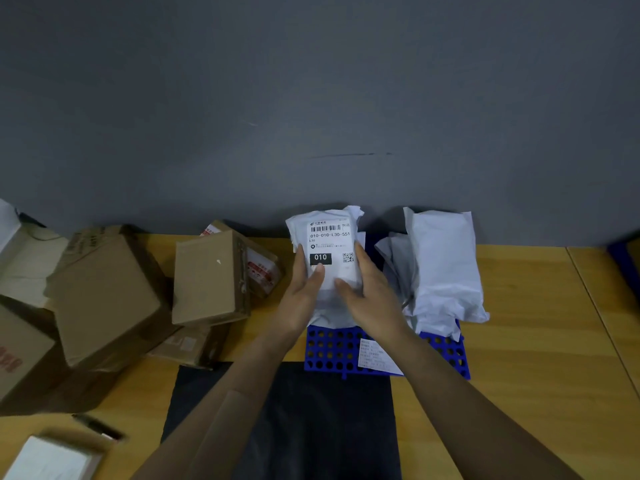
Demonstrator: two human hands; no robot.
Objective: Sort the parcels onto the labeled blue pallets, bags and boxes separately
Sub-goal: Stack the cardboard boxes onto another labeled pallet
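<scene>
White, brown and blue on a yellow table (519,341).
The white bag (337,271) carries a black-barred label (329,242) (plus a black 010 block); blue pallet (329,351), dotted with holes; brown boxes (207,278) at the left edge; black mat (311,410) at the near edge.

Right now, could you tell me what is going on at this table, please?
A person grips a white mailer bag with the left hand and the right hand, its label facing the camera, above the blue pallet. More white bags already lie on that pallet, to the right. Cardboard boxes are piled on the left of the wooden table.
</scene>
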